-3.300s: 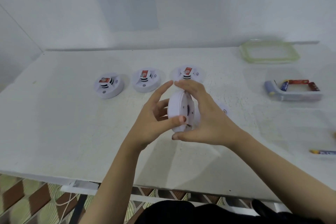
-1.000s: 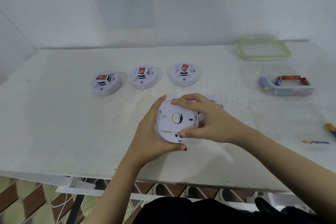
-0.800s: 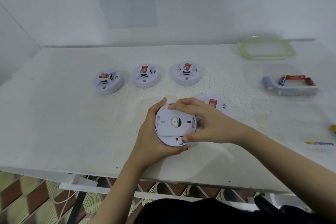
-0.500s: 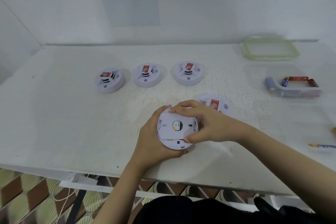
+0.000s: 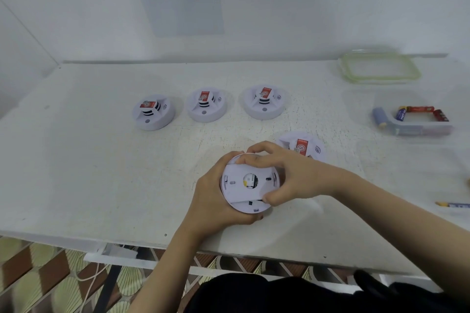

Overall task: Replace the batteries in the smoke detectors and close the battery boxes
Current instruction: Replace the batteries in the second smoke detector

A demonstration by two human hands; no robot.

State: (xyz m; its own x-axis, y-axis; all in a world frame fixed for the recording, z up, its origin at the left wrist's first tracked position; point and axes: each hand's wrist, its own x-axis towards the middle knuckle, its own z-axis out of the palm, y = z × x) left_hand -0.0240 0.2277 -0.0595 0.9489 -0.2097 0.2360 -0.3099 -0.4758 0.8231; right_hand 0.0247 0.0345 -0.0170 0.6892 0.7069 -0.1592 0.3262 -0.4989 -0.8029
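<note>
A white round smoke detector (image 5: 244, 185) lies face down near the table's front edge, its back plate turned up toward me. My left hand (image 5: 216, 198) cups its left and lower rim. My right hand (image 5: 292, 173) pinches the back plate, fingers on its top edge and thumb at its lower right. A fourth detector (image 5: 305, 146) lies just behind my right hand. Three more detectors (image 5: 153, 112) (image 5: 207, 104) (image 5: 264, 101) stand in a row farther back.
A clear box (image 5: 419, 124) with several batteries stands at the right. A loose battery (image 5: 452, 204) lies near the right edge. A green-rimmed lid (image 5: 379, 67) rests at the back right. The white table (image 5: 89, 173) ends just below my hands.
The detector came down from upright in the air to lying flat, back up, on the table. My right hand has kept working at the back plate; my left stayed cupped round the rim.
</note>
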